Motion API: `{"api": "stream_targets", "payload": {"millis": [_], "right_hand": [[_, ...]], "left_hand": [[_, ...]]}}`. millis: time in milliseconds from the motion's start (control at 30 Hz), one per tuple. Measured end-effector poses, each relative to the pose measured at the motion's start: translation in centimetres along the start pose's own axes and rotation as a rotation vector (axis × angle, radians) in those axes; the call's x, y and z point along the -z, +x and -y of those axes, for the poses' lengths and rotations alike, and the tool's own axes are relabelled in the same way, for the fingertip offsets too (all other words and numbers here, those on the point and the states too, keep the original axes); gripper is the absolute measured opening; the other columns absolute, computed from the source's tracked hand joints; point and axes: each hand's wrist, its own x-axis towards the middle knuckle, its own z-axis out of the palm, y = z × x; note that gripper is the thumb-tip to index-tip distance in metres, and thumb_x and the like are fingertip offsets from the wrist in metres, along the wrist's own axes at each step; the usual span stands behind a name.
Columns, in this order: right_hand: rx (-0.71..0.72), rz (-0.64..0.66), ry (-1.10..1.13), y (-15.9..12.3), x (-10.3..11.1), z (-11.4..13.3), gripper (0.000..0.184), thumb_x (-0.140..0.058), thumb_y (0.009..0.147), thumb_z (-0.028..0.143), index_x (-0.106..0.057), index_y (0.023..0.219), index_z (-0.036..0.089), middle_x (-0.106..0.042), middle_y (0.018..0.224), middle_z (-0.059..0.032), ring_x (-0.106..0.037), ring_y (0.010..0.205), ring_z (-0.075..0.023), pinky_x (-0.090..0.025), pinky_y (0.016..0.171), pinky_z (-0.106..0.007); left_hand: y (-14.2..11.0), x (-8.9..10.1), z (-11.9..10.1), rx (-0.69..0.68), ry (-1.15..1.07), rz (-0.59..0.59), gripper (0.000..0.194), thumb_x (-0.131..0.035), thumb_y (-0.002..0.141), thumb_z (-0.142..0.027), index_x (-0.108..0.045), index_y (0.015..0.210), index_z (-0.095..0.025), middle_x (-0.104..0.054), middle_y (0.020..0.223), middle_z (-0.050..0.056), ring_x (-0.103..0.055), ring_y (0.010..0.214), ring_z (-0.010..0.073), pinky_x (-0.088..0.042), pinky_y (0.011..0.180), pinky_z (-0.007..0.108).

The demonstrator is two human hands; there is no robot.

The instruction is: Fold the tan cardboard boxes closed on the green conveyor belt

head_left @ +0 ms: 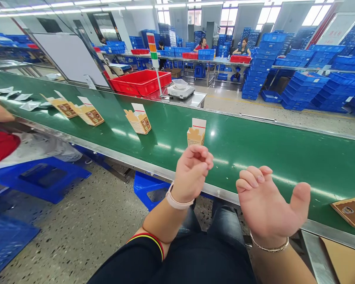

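My left hand, with a light band at its wrist, hovers at the near edge of the green conveyor belt. Its fingers are loosely curled, thumb apart from them, and nothing shows inside. Just beyond stands an upright small carton with raised flaps, its lower part hidden by that hand. Palm up, my right hand is open and holds nothing; its thumb is spread wide and its fingers bend. To its right, a brown printed carton lies on the belt, cut off by the frame edge.
Further left on the belt stand open-topped cartons and silvery packets. A co-worker's arm reaches in at left. Behind the belt are a red bin, a scale and a signal light. Blue stools stand below.
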Motion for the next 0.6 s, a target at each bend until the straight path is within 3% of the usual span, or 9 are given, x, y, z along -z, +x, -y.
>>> {"api": "stream_targets", "payload": {"millis": [133,233,333,433,533,600], "right_hand": [[-0.018,-0.046,0.007,1.9,2.0,-1.6,0.047,-0.066,0.063,0.065,-0.057,0.075,0.02,-0.043,0.067,0.002,-0.042,0.06,-0.013,-0.044,0.054,-0.031],[-0.003,-0.104,-0.112,4.4,3.8,-3.3,0.046,-0.068,0.06,0.063,-0.053,0.073,0.021,-0.046,0.067,0.0029,-0.045,0.061,-0.0127,-0.044,0.058,-0.03],[0.086,-0.151,-0.492,7.5,5.8,-5.2,0.041,-0.073,0.058,0.052,-0.05,0.072,0.021,-0.048,0.066,0.0042,-0.046,0.062,-0.0124,-0.043,0.062,-0.03],[0.134,-0.104,-0.996,10.5,8.0,-6.7,0.04,-0.071,0.06,0.05,-0.053,0.079,0.021,-0.054,0.073,0.0001,-0.049,0.069,-0.0161,-0.044,0.068,-0.035],[0.224,0.014,-1.314,12.9,9.8,-7.7,0.047,-0.064,0.065,0.051,-0.055,0.097,0.018,-0.06,0.1,-0.0115,-0.053,0.09,-0.0243,-0.045,0.08,-0.045],[0.326,0.103,-1.409,14.4,10.9,-8.0,0.056,-0.061,0.069,0.051,-0.051,0.113,0.017,-0.054,0.12,-0.017,-0.051,0.105,-0.0291,-0.043,0.087,-0.05]], "left_hand": [[0.2,2.5,0.2,0.028,0.035,-0.12,0.027,-0.066,0.062,-0.014,-0.05,0.082,-0.023,-0.046,0.077,-0.005,-0.048,0.064,0.0048,-0.042,0.058,0.018],[0.5,3.8,0.9,0.071,0.034,-0.237,0.029,-0.068,0.057,-0.014,-0.05,0.079,-0.021,-0.047,0.076,-0.006,-0.048,0.062,0.0039,-0.042,0.058,0.018],[1.8,5.4,2.1,0.112,0.054,-0.38,0.032,-0.069,0.053,-0.014,-0.048,0.076,-0.02,-0.045,0.072,-0.007,-0.047,0.06,0.0037,-0.04,0.057,0.018],[3.8,7.5,3.8,0.186,0.172,-0.519,0.029,-0.066,0.055,-0.014,-0.047,0.076,-0.019,-0.045,0.071,-0.006,-0.047,0.06,0.0046,-0.039,0.058,0.019],[5.6,9.1,6.1,0.237,0.269,-0.576,0.025,-0.059,0.057,-0.008,-0.048,0.078,-0.017,-0.045,0.071,-0.006,-0.044,0.057,0.0039,-0.037,0.057,0.019],[6.5,9.6,7.6,0.249,0.318,-0.575,0.025,-0.055,0.057,-0.004,-0.048,0.077,-0.017,-0.044,0.068,-0.007,-0.04,0.054,0.0035,-0.033,0.054,0.018]]}}
